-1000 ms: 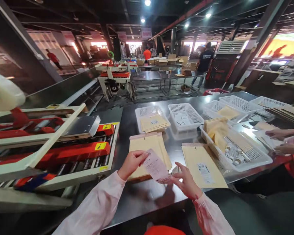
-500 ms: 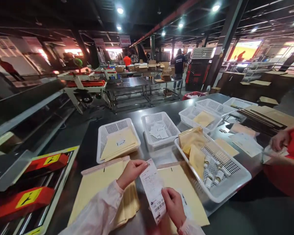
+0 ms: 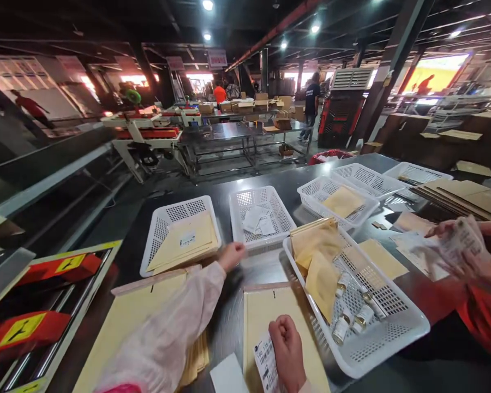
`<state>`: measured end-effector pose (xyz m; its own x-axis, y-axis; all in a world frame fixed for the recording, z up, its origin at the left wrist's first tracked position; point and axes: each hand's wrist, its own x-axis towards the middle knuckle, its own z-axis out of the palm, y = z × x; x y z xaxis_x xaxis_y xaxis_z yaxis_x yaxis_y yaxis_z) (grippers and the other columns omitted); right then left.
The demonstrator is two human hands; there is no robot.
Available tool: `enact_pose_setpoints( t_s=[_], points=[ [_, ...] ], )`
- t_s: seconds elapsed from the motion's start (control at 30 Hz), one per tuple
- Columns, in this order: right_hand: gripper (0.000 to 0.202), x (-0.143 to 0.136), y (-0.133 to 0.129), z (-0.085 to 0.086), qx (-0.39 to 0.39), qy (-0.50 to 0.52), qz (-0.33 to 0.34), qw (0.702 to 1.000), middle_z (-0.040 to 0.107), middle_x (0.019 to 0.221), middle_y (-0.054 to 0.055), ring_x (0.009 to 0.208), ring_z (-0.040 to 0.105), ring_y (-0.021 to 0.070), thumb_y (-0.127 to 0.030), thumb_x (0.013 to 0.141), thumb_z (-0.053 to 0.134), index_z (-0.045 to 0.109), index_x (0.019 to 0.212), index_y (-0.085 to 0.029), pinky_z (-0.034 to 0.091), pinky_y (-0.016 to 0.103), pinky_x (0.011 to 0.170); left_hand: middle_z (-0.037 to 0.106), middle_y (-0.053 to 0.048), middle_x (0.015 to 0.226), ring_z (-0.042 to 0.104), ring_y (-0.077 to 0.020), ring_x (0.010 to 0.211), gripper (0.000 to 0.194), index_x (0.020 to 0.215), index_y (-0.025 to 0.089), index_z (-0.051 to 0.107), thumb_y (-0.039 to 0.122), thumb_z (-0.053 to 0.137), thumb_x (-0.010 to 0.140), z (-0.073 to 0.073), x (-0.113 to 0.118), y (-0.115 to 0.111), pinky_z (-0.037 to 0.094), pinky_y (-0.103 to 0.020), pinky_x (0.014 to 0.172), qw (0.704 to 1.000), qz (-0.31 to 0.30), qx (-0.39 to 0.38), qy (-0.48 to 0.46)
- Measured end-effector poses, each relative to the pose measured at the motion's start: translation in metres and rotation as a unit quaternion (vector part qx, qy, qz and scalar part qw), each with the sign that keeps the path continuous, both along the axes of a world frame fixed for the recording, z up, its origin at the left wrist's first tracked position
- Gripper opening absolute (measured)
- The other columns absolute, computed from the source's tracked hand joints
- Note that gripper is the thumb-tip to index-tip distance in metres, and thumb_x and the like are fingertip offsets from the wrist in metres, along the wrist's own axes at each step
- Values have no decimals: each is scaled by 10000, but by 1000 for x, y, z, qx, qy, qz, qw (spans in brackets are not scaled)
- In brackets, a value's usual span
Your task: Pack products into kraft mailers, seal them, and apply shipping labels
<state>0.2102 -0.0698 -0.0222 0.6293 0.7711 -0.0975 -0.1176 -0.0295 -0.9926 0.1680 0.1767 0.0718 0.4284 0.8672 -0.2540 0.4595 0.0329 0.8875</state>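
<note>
My right hand (image 3: 287, 349) is closed on a printed barcode label (image 3: 265, 363), holding it over a yellow padded envelope (image 3: 258, 305) on the dark table. My left hand (image 3: 232, 255) is stretched forward, just short of a white basket of paper slips (image 3: 288, 225). Motion blurs its fingers, so I cannot tell whether they hold anything. Under my left sleeve lies a stack of padded envelopes (image 3: 118, 322). A white slip of paper (image 3: 229, 374) lies near the table's front edge.
Left stands a basket of envelopes (image 3: 147, 248); right, a large basket (image 3: 409, 322) with envelopes and small bottles. More baskets (image 3: 370, 173) and cardboard sheets (image 3: 470, 196) lie behind. A co-worker's hands (image 3: 470, 256) hold a printed packet at right. A roller conveyor (image 3: 57, 305) borders the left.
My left hand has let go of the label's upper end and moved forward. My right hand keeps the label, lower down. The co-worker's hands have risen with a packet.
</note>
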Motion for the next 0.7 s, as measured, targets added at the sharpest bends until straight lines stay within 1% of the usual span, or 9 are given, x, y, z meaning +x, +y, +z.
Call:
enact_pose_setpoints(
  t_s=[0.03, 0.1, 0.17, 0.23, 0.3, 0.33, 0.4, 0.5, 0.7],
  points=[
    [535, -2, 0, 5, -4, -26, 11, 1000, 429, 565, -28, 538, 415, 144, -754, 800, 483, 490, 659, -237, 372, 274, 511, 502, 42, 460, 442, -99, 493, 144, 533, 144, 601, 220, 712, 588, -4, -11, -16, 317, -235, 505, 999, -39, -25, 8],
    [540, -6, -1, 18, -3, -77, 56, 995, 497, 580, 4, 566, 459, 154, -695, 865, 417, 535, 632, -222, 396, 288, 549, 588, 4, 498, 491, -110, 504, 116, 522, 133, 646, 228, 711, 539, -10, -38, -50, 339, -241, 515, 983, -137, -118, 16],
    [470, -12, 0, 30, 18, -107, 123, 986, 553, 586, 19, 568, 501, 160, -617, 869, 464, 566, 645, -217, 412, 295, 562, 645, -22, 553, 524, -119, 521, 141, 556, 132, 692, 270, 696, 528, -10, -69, -80, 369, -249, 534, 944, -229, -238, 6],
    [306, -21, 2, 39, 53, -109, 185, 975, 598, 600, 16, 563, 548, 165, -507, 833, 558, 566, 721, -223, 429, 293, 560, 671, -25, 592, 548, -125, 554, 175, 598, 141, 718, 300, 696, 529, -7, -97, -101, 398, -252, 565, 906, -271, -325, -18],
    [179, -33, 3, 45, 80, -91, 234, 965, 619, 605, -7, 550, 578, 167, -394, 800, 605, 526, 842, -239, 434, 283, 544, 672, -10, 587, 548, -121, 566, 167, 601, 154, 719, 300, 729, 522, -2, -122, -112, 404, -248, 576, 899, -261, -349, -38],
    [181, -40, 4, 47, 87, -82, 252, 960, 613, 593, -24, 532, 575, 162, -351, 791, 609, 491, 882, -248, 424, 275, 528, 665, 2, 574, 537, -114, 559, 158, 594, 160, 715, 295, 747, 519, 0, -134, -116, 397, -243, 572, 903, -250, -346, -45],
    [203, -55, 6, 52, 93, -79, 284, 951, 575, 565, -55, 494, 537, 142, -297, 784, 604, 433, 887, -261, 387, 257, 498, 647, 25, 542, 511, -99, 537, 146, 580, 170, 711, 280, 775, 508, 6, -154, -120, 384, -236, 564, 915, -226, -330, -57],
    [192, -81, 8, 61, 92, -85, 317, 940, 519, 548, -74, 463, 459, 110, -284, 796, 587, 401, 841, -262, 330, 242, 473, 648, 38, 532, 508, -93, 537, 147, 587, 176, 725, 271, 792, 496, 12, -185, -125, 384, -234, 570, 926, -208, -306, -74],
    [237, -136, 8, 82, 76, -62, 369, 924, 482, 535, -86, 457, 434, 99, -327, 796, 599, 370, 801, -268, 310, 242, 467, 661, 40, 539, 520, -101, 541, 159, 592, 190, 737, 293, 798, 488, 17, -246, -136, 396, -233, 575, 923, -197, -316, -96]
  ],
)
